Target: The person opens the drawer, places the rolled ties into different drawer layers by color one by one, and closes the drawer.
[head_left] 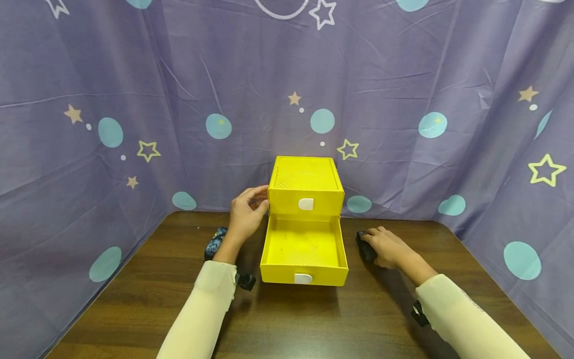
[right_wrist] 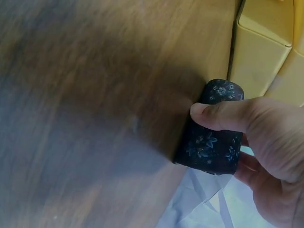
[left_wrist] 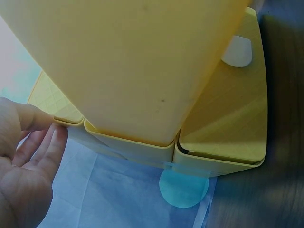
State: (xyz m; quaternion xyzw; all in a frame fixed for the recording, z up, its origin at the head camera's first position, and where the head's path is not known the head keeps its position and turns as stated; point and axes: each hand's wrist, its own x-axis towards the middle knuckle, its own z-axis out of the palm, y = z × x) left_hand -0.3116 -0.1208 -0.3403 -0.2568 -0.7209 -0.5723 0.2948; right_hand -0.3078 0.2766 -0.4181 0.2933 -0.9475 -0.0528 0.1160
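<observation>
A yellow drawer unit (head_left: 307,174) stands at the table's far side, its middle drawer (head_left: 304,244) pulled out and bare inside. Below that drawer, the bottom drawer (left_wrist: 228,114) is closed, with a white handle. My left hand (head_left: 245,212) touches the unit's left side near the top drawer (head_left: 287,202), thumb at the front edge and fingers fairly straight along the side. To the unit's right, my right hand (head_left: 386,247) grips a small dark floral case (right_wrist: 209,145) on the table, thumb across its face and the other fingers partly hidden behind it.
A blue patterned case (head_left: 215,243) lies left of the unit, beside my left forearm. The brown wooden table (head_left: 296,324) reaches back to a purple curtain (head_left: 381,75) with stars and dots. The open drawer juts out between my arms.
</observation>
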